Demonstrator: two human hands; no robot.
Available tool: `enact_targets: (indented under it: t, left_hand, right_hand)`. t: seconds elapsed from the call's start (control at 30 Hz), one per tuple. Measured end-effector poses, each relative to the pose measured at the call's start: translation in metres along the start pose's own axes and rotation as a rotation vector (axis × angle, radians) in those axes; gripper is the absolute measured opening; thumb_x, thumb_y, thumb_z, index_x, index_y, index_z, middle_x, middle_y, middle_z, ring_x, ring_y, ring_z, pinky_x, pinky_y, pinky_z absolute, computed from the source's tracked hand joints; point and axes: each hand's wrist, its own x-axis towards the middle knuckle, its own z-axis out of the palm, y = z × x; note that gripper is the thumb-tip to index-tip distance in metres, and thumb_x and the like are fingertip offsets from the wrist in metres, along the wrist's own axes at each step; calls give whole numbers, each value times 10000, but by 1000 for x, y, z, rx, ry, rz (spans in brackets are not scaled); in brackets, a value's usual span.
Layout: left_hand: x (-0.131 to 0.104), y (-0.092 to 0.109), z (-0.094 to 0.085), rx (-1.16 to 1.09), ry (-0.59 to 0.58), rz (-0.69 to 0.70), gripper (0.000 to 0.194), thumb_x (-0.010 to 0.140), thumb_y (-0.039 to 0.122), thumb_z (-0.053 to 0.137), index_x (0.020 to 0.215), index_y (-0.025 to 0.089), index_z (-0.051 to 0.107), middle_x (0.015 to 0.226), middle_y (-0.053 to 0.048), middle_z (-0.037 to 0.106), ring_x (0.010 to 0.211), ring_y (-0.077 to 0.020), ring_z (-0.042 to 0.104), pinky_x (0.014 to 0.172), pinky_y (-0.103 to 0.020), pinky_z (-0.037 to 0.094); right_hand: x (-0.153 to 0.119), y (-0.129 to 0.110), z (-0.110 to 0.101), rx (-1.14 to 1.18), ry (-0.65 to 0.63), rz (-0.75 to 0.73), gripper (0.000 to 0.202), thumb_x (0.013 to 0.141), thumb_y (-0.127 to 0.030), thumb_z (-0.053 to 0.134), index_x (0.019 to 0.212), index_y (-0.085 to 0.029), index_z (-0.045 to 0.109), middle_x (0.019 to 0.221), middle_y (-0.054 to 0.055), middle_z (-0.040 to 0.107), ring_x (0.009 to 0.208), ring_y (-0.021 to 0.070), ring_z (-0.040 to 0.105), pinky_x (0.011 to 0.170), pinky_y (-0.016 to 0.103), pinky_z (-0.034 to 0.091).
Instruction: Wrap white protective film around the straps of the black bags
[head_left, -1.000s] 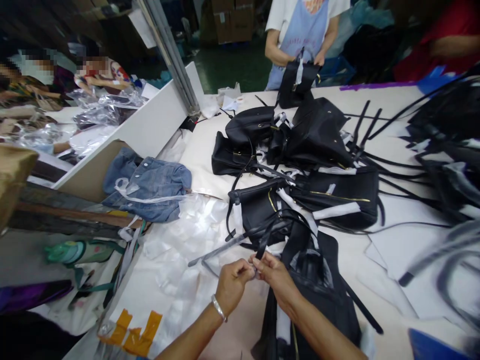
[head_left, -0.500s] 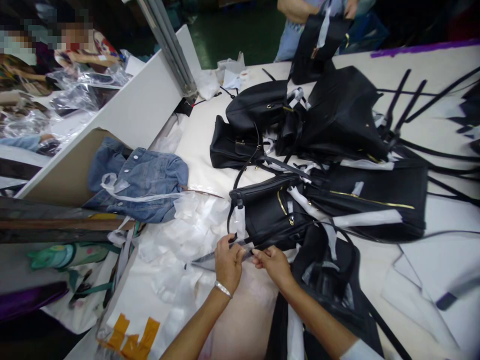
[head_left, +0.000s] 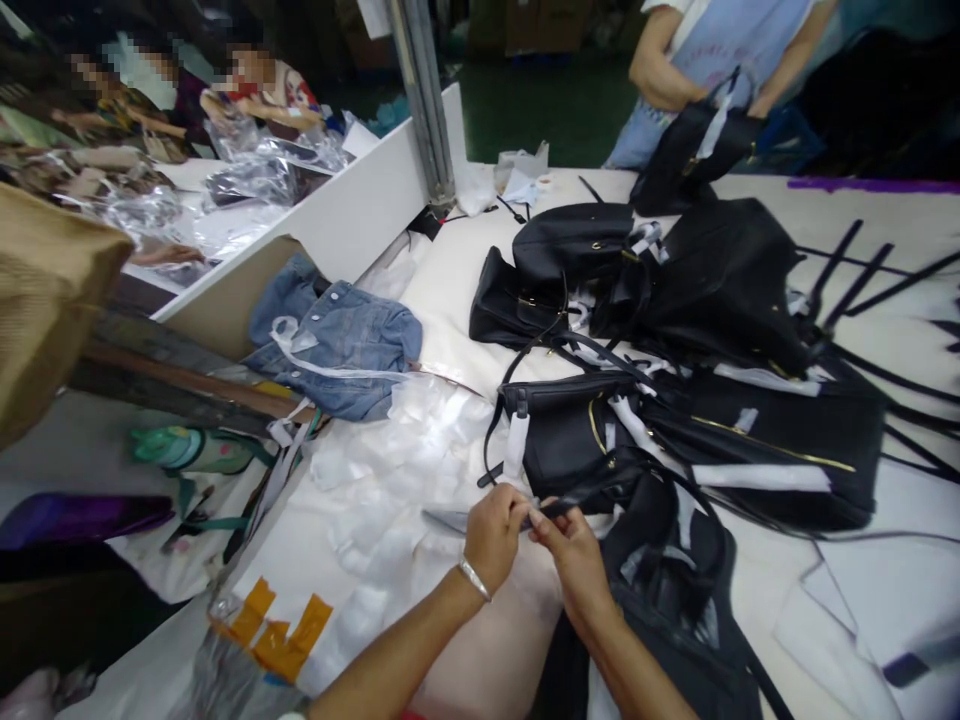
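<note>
Light to lift, easy to bend: a black strap in two hands

Find the strap low in the middle of the view, in front of the small black bag with gold zippers and to the left of the larger black bag. Runs from the hands towards the upper right; cannot tell with certainty its point of attachment.

Grasps with the left hand in a closed pinch, thumb against bent fingers; grasps also with the right hand, just beside, thumb on top. Cannot see the exact contact under the left fingers. Beyond the left hand, shows a greyish strip, possibly thin wrapping on the strap; cannot confirm this.

Seems light in itself, narrow and flexible, so probably follows the fingers without much force. May feel heavier if pulled far, in case of dragging an attached bag. Probably not fragile, though perhaps easy to mark with a nail or a hard crease. Being smooth in appearance, may slide a little under dry fingertips.

Better to hold flat between thumb and forefinger, close to the end, with the second hand further along for tension. Better not to grip by loose wrapping only, since likely to slip or tear. Mind also the thin white sheeting near the left hand, apparently soft and easy to catch by accident.
</note>
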Motion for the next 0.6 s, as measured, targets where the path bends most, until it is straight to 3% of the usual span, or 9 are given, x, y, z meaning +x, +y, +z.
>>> enact_targets:
  t: [0.13,0.23,0.33,0.47,0.6]
  left_hand:
    - [-18,31,-27,-149,-118,77,214,915,361,448,1015,188,524,864,-18,639,780,-149,592,716,-255,427]
    - [-35,41,-50,-85,-284,326,365,871,457,507,1120,189,514,998,-60,649,920,-191,596,818,-292,425]
    - [-48,37,-56,87,-347,513,392,811,489,587,1057,186,558,1004,-71,648,956,-223,583,868,-324,405]
    - [-46,18,-45,293,-329,463,159,855,285,554,975,183,579,960,-62,656,959,-207,583,885,-321,399]
    - [-41,4,-48,424,-323,341,126,843,167,507,934,170,595,944,-87,663,967,-213,591,889,-334,412]
  right_hand:
    - [-41,-35,-12,45,34,-26,358,685,-339,774,943,-199,570,779,-19,622,694,117,584,644,222,481]
    - [-72,-63,-36,169,130,-74,354,667,-282,792,943,-205,584,751,-37,605,663,94,578,630,195,491]
    - [-99,-83,-60,269,213,-170,303,669,-215,785,912,-188,607,831,-25,604,730,93,586,658,193,514]
    - [-133,-100,-80,343,252,-265,211,707,-167,745,881,-173,626,880,-17,599,771,91,584,692,203,532]
    - [-167,-120,-102,385,265,-376,124,751,-181,704,843,-198,623,844,-16,610,783,118,601,717,266,549]
